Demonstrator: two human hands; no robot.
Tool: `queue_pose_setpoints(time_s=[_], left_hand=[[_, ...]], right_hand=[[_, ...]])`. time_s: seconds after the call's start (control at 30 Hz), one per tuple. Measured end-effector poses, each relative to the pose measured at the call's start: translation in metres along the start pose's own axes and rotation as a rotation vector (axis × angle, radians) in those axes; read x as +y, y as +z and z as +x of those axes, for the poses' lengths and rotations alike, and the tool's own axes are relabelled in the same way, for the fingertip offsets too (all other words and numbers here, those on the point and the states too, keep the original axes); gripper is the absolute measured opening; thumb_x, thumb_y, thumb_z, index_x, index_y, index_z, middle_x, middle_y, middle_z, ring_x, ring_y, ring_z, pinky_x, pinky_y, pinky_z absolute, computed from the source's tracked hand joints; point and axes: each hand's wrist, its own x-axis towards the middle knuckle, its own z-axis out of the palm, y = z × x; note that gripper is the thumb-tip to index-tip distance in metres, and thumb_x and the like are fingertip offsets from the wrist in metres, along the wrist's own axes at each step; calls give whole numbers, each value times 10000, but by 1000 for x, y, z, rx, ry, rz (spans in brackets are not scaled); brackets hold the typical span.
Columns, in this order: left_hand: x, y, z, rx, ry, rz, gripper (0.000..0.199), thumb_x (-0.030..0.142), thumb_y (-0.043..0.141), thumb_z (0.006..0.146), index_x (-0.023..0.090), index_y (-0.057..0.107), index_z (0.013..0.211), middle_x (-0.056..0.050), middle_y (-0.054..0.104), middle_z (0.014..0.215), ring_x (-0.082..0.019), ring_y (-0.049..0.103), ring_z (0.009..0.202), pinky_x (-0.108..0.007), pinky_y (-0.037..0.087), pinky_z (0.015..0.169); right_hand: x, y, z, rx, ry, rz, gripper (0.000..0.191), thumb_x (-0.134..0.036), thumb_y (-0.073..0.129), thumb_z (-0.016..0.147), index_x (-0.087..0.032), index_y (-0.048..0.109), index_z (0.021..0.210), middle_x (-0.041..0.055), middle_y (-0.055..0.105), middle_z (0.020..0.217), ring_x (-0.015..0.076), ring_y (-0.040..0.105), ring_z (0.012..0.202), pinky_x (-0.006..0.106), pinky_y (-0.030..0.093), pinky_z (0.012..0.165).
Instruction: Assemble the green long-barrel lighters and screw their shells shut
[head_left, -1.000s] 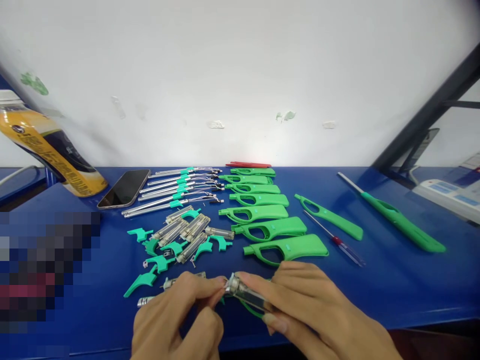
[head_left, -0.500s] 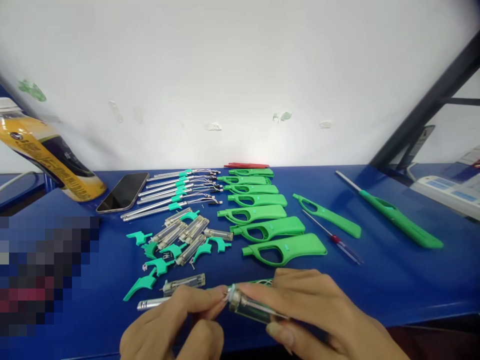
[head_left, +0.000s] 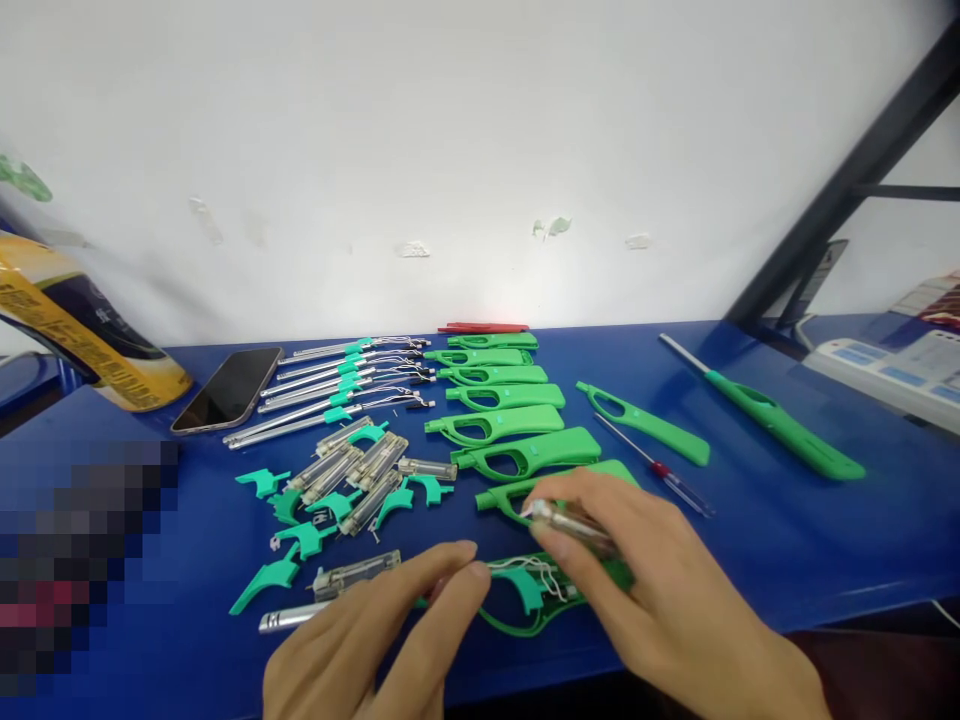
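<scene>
My right hand (head_left: 637,570) pinches a clear lighter fuel tank (head_left: 574,522) between thumb and fingers, its metal-valved end pointing left. Below it, a half-open green lighter casing (head_left: 517,628) lies at the table's front edge, with a teal trigger (head_left: 525,585) and white wires (head_left: 551,575) inside. My left hand (head_left: 382,630) is closed at the casing's narrow neck, thumb and forefinger close together; what lies under the fingertips is mostly hidden. A silver tube (head_left: 289,618) sticks out left of that hand. Beside it lies another clear fuel tank (head_left: 356,574).
Loose fuel tanks (head_left: 367,500) and teal triggers (head_left: 304,538) lie heaped at left, below a row of silver tubes (head_left: 300,425). Green casings (head_left: 525,455) line the middle. A screwdriver (head_left: 671,480), an assembled lighter (head_left: 787,430), a phone (head_left: 229,388) and a yellow bottle (head_left: 112,335) stand around.
My right hand has lifted the fuel tank up and to the right, away from my left fingers. The casing with its trigger and wires now shows beneath. The view has shifted slightly.
</scene>
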Motion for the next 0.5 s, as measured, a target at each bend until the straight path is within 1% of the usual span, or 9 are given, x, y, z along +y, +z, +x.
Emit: queue_pose_setpoints(time_s=[0.1, 0.17, 0.2, 0.27, 0.3, 0.33, 0.37, 0.43, 0.5], left_hand=[[2, 7, 2, -92, 9, -34, 366, 105, 557, 1101, 248, 710, 1401, 30, 832, 1190, -144, 773, 1066, -316, 530, 1014], [3, 11, 2, -181, 26, -59, 384, 134, 510, 1128, 246, 679, 1455, 17, 811, 1210, -188, 737, 1146, -366, 523, 1032], [3, 12, 2, -215, 39, -65, 391, 142, 511, 1131, 244, 666, 1475, 4, 800, 1239, -213, 712, 1190, -390, 525, 1045], [2, 15, 1, -259, 65, -86, 400, 134, 531, 1124, 228, 651, 1494, -34, 770, 1311, -259, 656, 1257, -432, 533, 1060], [2, 15, 1, -271, 69, -102, 396, 121, 532, 1118, 210, 653, 1485, -58, 752, 1333, -277, 630, 1275, -450, 539, 1060], [2, 16, 1, -276, 75, -125, 386, 104, 523, 1114, 194, 661, 1464, -79, 735, 1338, -288, 608, 1277, -458, 547, 1049], [2, 15, 1, -280, 75, -146, 378, 83, 511, 1108, 181, 672, 1436, -96, 718, 1333, -292, 592, 1270, -460, 556, 1032], [2, 15, 2, -280, 67, -168, 363, 47, 499, 1094, 166, 688, 1381, -115, 685, 1310, -292, 569, 1242, -454, 570, 990], [2, 14, 4, -279, 73, -178, 353, 32, 498, 1086, 165, 696, 1346, -119, 655, 1295, -286, 555, 1211, -439, 577, 949]], right_hand=[[11, -11, -3, -2, 74, 91, 98, -367, 548, 1167, -385, 604, 1246, -109, 756, 1121, 51, 738, 1001, 130, 537, 883], [15, -15, -5, 9, 86, 123, 92, -342, 535, 1170, -375, 602, 1224, -104, 746, 1110, 48, 727, 956, 124, 530, 864], [16, -15, -5, 14, 99, 131, 74, -338, 538, 1167, -363, 601, 1198, -102, 735, 1034, 53, 710, 864, 130, 531, 798], [18, -15, -6, 7, 139, 129, 37, -362, 581, 1148, -343, 608, 1129, -106, 664, 838, 74, 609, 650, 165, 493, 616], [19, -15, -6, -5, 157, 124, 54, -382, 618, 1130, -339, 621, 1097, -111, 639, 788, 80, 554, 583, 186, 462, 552], [19, -14, -7, -22, 168, 120, 74, -399, 661, 1108, -338, 642, 1070, -115, 648, 781, 78, 545, 569, 193, 455, 540], [20, -14, -8, -43, 167, 120, 80, -409, 702, 1085, -341, 670, 1057, -118, 690, 819, 70, 589, 605, 185, 474, 574], [21, -13, -9, -104, 151, 135, 42, -388, 743, 1063, -357, 720, 1048, -134, 778, 963, 57, 712, 769, 161, 525, 717], [22, -13, -11, -163, 129, 143, 35, -336, 749, 1060, -364, 746, 1041, -147, 795, 976, 54, 749, 842, 158, 527, 766]])
